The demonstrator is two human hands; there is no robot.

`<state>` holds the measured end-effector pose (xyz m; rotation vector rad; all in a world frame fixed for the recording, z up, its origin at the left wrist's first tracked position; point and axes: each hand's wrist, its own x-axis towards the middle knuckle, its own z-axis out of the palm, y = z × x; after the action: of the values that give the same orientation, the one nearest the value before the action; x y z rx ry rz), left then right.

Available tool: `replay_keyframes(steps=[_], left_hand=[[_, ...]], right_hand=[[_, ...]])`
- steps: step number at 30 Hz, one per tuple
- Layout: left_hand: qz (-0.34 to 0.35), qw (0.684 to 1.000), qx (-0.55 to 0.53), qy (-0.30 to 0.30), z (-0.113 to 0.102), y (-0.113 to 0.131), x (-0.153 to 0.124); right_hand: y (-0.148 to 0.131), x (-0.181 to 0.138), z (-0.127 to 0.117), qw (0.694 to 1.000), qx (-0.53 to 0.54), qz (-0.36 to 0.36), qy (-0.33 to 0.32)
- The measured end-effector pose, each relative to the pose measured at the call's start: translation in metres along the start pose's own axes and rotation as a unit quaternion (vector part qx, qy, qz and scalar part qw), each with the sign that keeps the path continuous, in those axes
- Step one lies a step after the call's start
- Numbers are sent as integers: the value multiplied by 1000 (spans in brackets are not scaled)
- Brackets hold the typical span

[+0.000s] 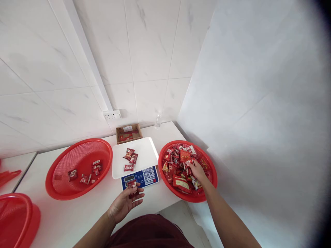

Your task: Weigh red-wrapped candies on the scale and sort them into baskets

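Observation:
My left hand (pixel 124 204) is closed on a small red snack packet (pixel 132 185), pinched by the thumb in front of the scale's display. My right hand (pixel 198 171) reaches into the right red basket (pixel 165 187), its fingers on a red-and-white snack packet (pixel 188 163). That basket is heaped with mixed packets, mostly red. Between the hands stands a digital scale (pixel 140 179) with a blue keypad and a white tray (pixel 119 156). Several small dark red packets (pixel 133 158) lie on the tray.
Left of the scale, a red basket (pixel 62 191) holds several packets (pixel 96 168). Another red basket (pixel 33 220) stands at the lower left. Behind the scale are a cardboard box (pixel 140 132) with red packets and a clear bottle (pixel 157 122). Walls close in behind and right.

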<state>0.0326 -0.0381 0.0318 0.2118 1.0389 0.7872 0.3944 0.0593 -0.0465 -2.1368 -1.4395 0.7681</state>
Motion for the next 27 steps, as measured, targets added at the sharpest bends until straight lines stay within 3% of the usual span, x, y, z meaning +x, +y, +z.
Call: replay_keyframes(steps=[7,13,18,22,27], left_hand=[[10,1000,-3,27,18,-15,1],[19,999,-12,42,20,-29,-5],[21,998,-8,59,19,-34,-9],[27,998,2,49,21,-33,-10],[17,999,5,43,20,-30,-10]], right_hand=[[2,0,12,995,-94,4,-38],[-9,-8,23,968,-246,-46,2],[-4,-8,17,969,-239,-59,32],[5,-9,10,968,-233,-91,17],[9,-7,-2,978,-168,-113,46]])
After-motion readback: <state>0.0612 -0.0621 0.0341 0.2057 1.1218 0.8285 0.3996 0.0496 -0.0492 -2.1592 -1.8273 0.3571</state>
